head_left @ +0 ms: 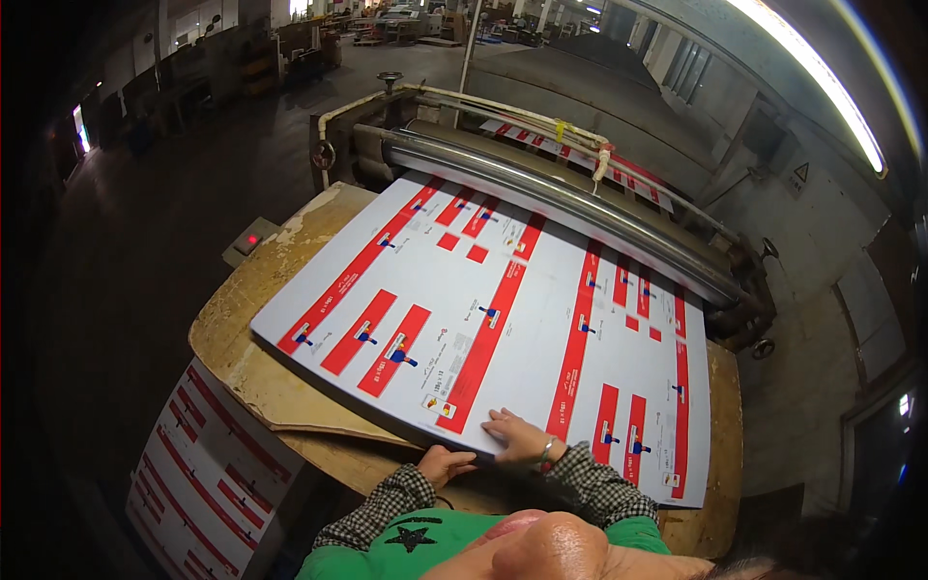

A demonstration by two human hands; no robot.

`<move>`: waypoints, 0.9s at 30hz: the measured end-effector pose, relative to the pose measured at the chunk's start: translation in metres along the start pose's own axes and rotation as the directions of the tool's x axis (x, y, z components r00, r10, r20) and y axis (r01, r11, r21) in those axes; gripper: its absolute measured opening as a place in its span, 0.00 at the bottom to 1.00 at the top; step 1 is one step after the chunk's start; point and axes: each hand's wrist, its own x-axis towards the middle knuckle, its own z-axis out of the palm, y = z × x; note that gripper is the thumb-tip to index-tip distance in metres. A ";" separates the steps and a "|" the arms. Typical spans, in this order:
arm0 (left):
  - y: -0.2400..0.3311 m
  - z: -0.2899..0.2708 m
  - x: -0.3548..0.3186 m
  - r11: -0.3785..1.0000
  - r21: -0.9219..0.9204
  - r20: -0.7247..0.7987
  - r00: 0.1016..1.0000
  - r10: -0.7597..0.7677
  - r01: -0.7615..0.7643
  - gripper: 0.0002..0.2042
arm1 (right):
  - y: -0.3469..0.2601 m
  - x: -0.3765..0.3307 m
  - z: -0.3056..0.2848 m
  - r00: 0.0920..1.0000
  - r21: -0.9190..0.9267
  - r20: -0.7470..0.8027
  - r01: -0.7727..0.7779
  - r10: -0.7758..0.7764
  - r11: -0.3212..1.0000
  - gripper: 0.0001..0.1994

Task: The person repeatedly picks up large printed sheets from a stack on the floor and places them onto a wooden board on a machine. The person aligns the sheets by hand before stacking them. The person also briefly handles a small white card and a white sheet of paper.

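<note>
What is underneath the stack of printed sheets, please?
A worn wooden table shows on both sides of the stack; the part directly beneath is covered.

My right fingers [496, 426] touch smooth red-and-white paper sheets [541, 290]; the long silver metal roller [503, 172] gleams, the tan wooden tabletop [230, 311] scuffed.

Black-and-white checked sleeves [382, 501], green top [443, 547] with black star [412, 540], slim bracelet [548, 451]

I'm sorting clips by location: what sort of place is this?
Probably a printing or packaging workshop: a machine with a long metal roller, a stack of red-and-white printed sheets before it on a worn wooden table.
</note>
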 end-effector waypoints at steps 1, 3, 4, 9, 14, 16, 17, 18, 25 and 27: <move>-0.001 -0.004 -0.001 0.999 -0.024 0.004 0.999 -0.037 0.037 0.10 | 0.000 -0.002 -0.017 0.999 0.208 0.045 -0.028 0.019 0.978 0.33; 0.000 0.008 -0.003 0.997 -0.073 -0.148 0.989 -0.008 -0.003 0.09 | -0.001 -0.012 -0.035 0.994 0.388 -0.109 0.037 0.006 0.921 0.19; -0.012 -0.004 0.004 0.998 -0.055 -0.234 0.972 0.004 -0.017 0.09 | -0.010 -0.016 -0.044 0.993 0.435 -0.103 -0.001 0.051 0.900 0.19; -0.015 -0.001 0.012 0.984 0.141 -0.437 0.899 -0.034 0.106 0.11 | -0.012 -0.025 -0.029 0.985 0.455 -0.169 0.039 0.043 0.890 0.19; -0.005 0.009 0.006 0.998 -0.055 -0.138 0.990 0.012 -0.020 0.15 | 0.008 -0.014 0.001 0.988 0.429 -0.138 -0.002 0.068 0.903 0.19; -0.006 0.007 0.009 0.997 -0.071 -0.151 0.988 -0.009 -0.002 0.17 | 0.016 0.000 -0.006 0.987 0.366 -0.146 -0.010 0.069 0.930 0.21; -0.006 0.007 0.010 0.997 -0.081 -0.158 0.987 -0.025 0.013 0.17 | 0.033 0.009 -0.003 0.974 0.494 -0.168 -0.051 0.153 0.868 0.22; -0.005 0.006 0.012 0.998 -0.059 -0.131 0.991 -0.017 0.010 0.19 | 0.051 0.021 0.003 0.925 0.378 -0.333 -0.050 0.186 0.924 0.21; -0.016 -0.007 0.018 0.991 -0.126 -0.137 0.989 -0.064 0.047 0.18 | 0.046 0.035 0.028 0.978 -0.010 -0.198 -0.072 0.069 0.997 0.50; -0.014 -0.004 0.011 0.990 -0.138 -0.110 0.993 -0.046 0.031 0.17 | 0.006 0.015 0.034 0.998 -0.170 -0.060 -0.014 0.004 0.985 0.58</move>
